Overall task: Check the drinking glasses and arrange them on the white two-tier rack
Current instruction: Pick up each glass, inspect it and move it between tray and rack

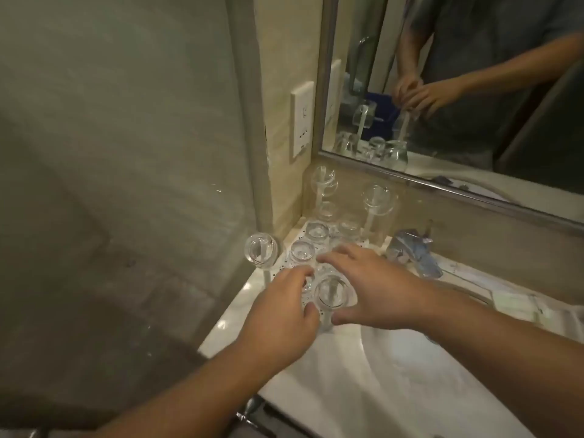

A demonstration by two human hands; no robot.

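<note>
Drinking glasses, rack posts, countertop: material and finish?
Drinking glasses: clear glass by the look, glossy; the post shows straight through.
Rack posts: opaque white, probably plastic; too blurred for finish.
Countertop: pale, polished stone or a look-alike; faint veining, bright reflections.

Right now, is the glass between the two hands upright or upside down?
Upside down: the glass sits over a white rack peg, its closed base facing up.
</note>
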